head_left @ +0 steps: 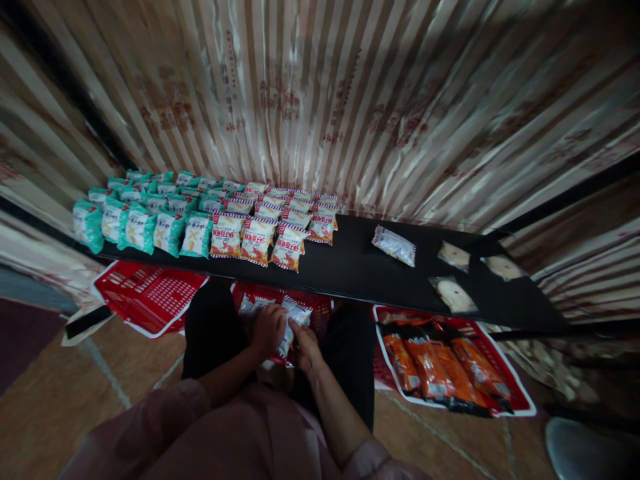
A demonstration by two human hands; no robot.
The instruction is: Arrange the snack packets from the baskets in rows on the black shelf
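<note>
Between my knees, above a red basket (327, 306), a white and blue snack bag (299, 313) with a striped edge shows its back. My right hand (304, 345) grips its right side, the thumb lying on the film. From the left, my left hand (271, 329) is curled closed against the same bag; its fingertips are partly hidden. Further similar bags (249, 305) lie in the basket just beyond my left hand.
A long black shelf (345, 260) bears rows of teal snack bags (140, 229), orange and white bags (257, 238), one face-down bag (394, 246) and clear packets of pale round food (454, 295). A red basket (150, 293) is left; another (523, 400) holds orange packages (430, 363). Striped curtain (310, 100) hangs behind.
</note>
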